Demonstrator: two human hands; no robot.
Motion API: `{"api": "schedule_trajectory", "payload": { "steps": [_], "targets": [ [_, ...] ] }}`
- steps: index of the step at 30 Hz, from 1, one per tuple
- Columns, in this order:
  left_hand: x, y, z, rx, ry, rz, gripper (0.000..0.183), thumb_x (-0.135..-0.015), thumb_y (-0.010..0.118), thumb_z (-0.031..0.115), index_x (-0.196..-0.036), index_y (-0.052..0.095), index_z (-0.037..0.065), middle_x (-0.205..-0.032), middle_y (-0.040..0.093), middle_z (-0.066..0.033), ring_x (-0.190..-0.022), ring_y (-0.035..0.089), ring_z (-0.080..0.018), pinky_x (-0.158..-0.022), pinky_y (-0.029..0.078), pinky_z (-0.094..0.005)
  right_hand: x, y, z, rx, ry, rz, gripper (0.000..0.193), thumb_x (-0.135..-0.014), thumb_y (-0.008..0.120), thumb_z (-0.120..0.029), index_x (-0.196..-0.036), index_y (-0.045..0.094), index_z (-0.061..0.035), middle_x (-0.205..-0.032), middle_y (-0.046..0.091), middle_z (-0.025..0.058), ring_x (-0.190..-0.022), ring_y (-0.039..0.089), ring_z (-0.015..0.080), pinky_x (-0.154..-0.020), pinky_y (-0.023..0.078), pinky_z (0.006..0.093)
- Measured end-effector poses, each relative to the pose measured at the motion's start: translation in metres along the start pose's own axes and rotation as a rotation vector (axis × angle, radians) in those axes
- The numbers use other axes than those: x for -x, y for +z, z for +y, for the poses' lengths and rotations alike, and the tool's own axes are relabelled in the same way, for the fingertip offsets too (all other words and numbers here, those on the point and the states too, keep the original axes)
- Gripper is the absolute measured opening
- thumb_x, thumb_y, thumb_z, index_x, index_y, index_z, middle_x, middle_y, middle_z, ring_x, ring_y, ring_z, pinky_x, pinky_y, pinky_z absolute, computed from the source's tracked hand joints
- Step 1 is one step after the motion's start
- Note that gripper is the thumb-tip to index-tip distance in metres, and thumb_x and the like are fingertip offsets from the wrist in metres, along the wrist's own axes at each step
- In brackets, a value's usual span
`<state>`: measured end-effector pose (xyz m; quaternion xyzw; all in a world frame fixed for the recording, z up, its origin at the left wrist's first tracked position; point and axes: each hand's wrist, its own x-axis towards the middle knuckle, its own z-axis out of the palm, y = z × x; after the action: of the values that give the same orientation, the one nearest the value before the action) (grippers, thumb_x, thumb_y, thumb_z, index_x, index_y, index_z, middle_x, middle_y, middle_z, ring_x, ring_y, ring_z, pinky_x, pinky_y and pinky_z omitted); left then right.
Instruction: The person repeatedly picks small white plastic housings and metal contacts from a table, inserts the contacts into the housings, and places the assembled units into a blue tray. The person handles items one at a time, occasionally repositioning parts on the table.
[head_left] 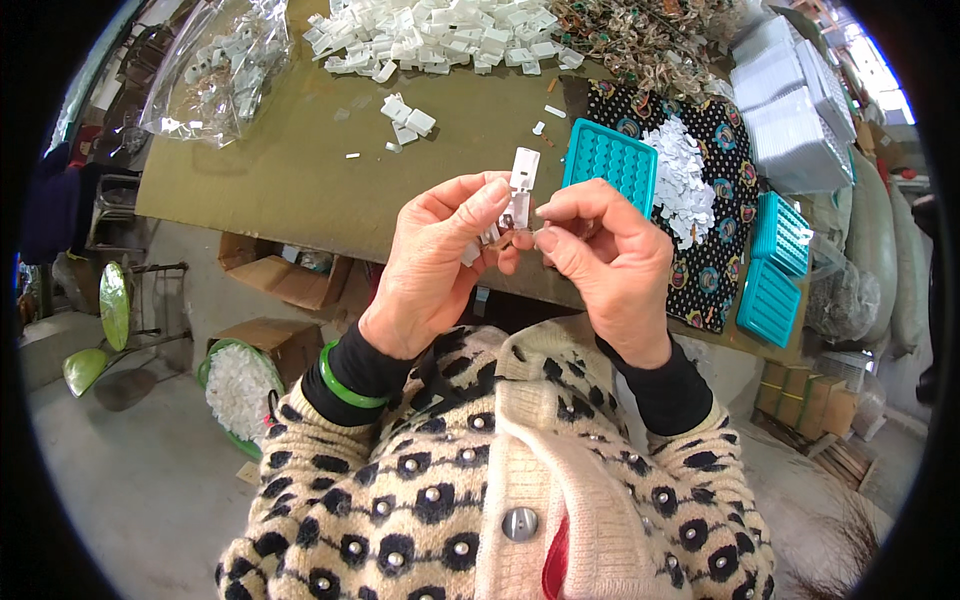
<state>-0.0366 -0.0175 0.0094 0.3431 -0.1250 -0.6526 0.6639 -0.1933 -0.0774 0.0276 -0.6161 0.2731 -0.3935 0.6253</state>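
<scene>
Just above the table's near edge, my left hand (425, 255) is closed around a small white plastic piece (523, 172). The piece stands upright and looks like two small rectangular halves joined end to end. Another bit of white plastic shows lower between the same fingers. My right hand (625, 270) is right beside it, thumb and forefinger pinched close to the lower end of the piece. Whatever is in that pinch is too small to make out. Beyond my hands, a few similar white plastic pieces (408, 120) lie on the table.
White plastic parts (440, 35) are heaped at the back, beside a pile of small metal-and-clear parts (650, 45). A teal ridged tray (610, 165) and white flat bits (680, 180) lie on a patterned dark cloth (715, 275). White trays (795, 135) are stacked to the right.
</scene>
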Motion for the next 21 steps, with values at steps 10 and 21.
{"api": "schedule_trajectory", "payload": {
  "steps": [10, 21],
  "targets": [
    [0.003, 0.0, -0.02, 0.098, 0.077, 0.112, 0.018, -0.092, 0.069, 0.017, -0.102, 0.064, 0.002, -0.085, 0.066, -0.0019, -0.067, 0.061, -0.0069, -0.054, 0.05, -0.0203, 0.005, 0.014, 0.004, 0.707, -0.484, -0.166, 0.023, -0.072, 0.071, 0.009, -0.093, 0.067, -0.0006, -0.086, 0.056, 0.0075, -0.074, 0.06, 0.0229, -0.065, 0.05, 0.031],
    [0.006, -0.013, -0.011, 0.197, 0.004, 0.016, 0.018, -0.093, 0.067, 0.018, -0.103, 0.065, 0.003, -0.085, 0.066, -0.0026, -0.065, 0.062, -0.0085, -0.053, 0.05, -0.0207, -0.002, 0.016, 0.007, 0.697, -0.572, -0.146, 0.02, -0.078, 0.067, 0.008, -0.094, 0.061, -0.0007, -0.093, 0.056, 0.0122, -0.076, 0.061, 0.0249, -0.065, 0.052, 0.0335]
  ]
}}
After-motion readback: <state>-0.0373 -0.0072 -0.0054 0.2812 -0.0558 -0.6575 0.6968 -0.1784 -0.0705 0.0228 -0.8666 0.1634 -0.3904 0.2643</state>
